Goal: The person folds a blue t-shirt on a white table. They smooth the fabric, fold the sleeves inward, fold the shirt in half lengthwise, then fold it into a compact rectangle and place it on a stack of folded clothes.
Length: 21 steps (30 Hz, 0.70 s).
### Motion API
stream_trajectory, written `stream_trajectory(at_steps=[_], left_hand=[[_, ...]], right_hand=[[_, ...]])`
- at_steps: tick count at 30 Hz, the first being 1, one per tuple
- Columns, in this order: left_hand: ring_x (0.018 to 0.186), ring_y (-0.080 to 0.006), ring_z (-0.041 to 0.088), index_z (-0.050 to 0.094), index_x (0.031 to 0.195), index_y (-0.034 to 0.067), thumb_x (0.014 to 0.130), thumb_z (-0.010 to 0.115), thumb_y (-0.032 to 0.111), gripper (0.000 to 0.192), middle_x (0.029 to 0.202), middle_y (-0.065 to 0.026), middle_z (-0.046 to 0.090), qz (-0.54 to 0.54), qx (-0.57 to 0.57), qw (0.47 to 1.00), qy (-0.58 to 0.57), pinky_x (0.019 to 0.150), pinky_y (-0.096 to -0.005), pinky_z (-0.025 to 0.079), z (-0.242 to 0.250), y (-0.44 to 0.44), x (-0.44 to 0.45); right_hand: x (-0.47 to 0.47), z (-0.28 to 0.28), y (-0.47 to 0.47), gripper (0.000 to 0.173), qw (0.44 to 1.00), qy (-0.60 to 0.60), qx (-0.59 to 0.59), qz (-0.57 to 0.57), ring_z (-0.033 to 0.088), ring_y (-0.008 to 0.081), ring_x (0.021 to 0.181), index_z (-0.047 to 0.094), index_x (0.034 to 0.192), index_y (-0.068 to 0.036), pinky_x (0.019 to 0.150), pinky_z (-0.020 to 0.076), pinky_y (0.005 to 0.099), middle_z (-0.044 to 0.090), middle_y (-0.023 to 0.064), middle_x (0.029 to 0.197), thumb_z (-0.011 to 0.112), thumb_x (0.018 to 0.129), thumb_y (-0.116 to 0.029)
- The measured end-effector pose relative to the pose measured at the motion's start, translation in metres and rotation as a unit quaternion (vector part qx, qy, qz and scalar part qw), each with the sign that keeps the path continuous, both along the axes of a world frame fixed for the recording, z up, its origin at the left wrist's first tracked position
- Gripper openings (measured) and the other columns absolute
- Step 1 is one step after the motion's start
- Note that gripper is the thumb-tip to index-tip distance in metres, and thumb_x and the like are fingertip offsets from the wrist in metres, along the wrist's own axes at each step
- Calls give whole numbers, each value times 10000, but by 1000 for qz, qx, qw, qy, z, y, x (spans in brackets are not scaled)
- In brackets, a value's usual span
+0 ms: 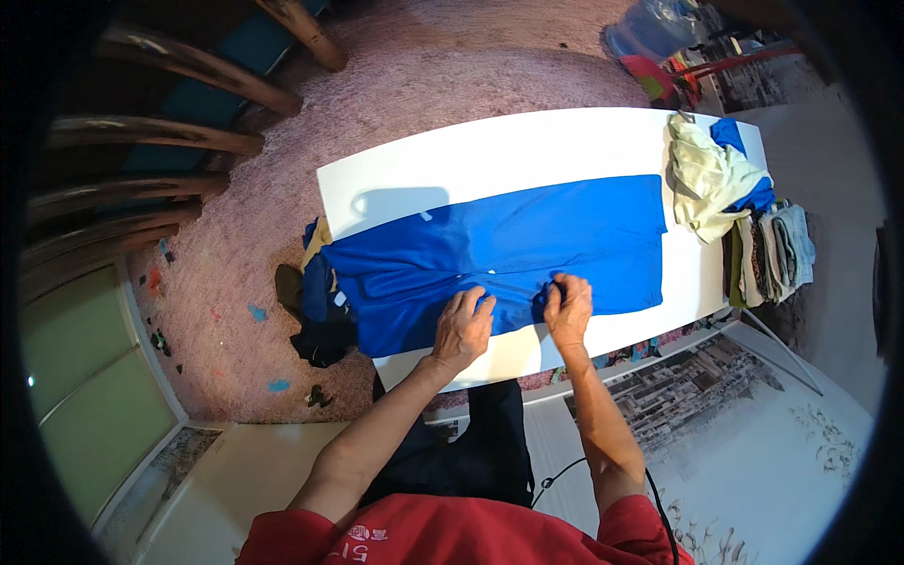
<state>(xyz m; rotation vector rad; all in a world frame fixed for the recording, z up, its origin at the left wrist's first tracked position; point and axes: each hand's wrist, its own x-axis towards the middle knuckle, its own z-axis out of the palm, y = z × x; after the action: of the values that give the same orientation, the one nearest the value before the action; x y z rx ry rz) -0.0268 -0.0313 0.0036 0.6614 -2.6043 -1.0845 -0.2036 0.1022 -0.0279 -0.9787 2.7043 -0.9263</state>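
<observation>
A blue garment (558,219) is spread across a white table (395,169), with creases running through its middle and left part. My left hand (465,328) grips the cloth by its near edge, fingers bent over it. To the right of it, my right hand (571,311) pinches a dark, bunched fold of the same garment. The cloth is gathered between the two hands. Small white tags or bits lie on the blue fabric. Its left end reaches the table's left edge.
Pale yellow-green cloth (713,173) lies crumpled at the table's right end, beside a row of folded clothes (770,254). More clothes (321,304) hang or lie at the left end. Wooden posts (205,67) stand at upper left. Scraps dot the pinkish floor (282,212).
</observation>
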Motion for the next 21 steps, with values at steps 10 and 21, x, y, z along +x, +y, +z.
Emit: stream_trajectory(at_steps=[10, 21], left_hand=[[1159, -393, 496, 624, 1156, -10, 779, 679, 96, 395, 1270, -213, 522, -10, -46, 992, -118, 966, -482, 427, -18, 16, -31], [1167, -381, 500, 627, 1115, 6, 762, 659, 61, 359, 1247, -198, 542, 23, -109, 988, -103, 941, -485, 410, -18, 22, -34]], right_hand=[[-158, -2, 64, 342, 977, 23, 82, -196, 613, 339, 841, 624, 1164, -55, 769, 493, 430, 618, 172, 881, 674, 829, -98], [-205, -6, 74, 204, 989, -28, 108, -97, 605, 342, 790, 632, 966, -25, 725, 484, 423, 601, 163, 833, 698, 776, -61]])
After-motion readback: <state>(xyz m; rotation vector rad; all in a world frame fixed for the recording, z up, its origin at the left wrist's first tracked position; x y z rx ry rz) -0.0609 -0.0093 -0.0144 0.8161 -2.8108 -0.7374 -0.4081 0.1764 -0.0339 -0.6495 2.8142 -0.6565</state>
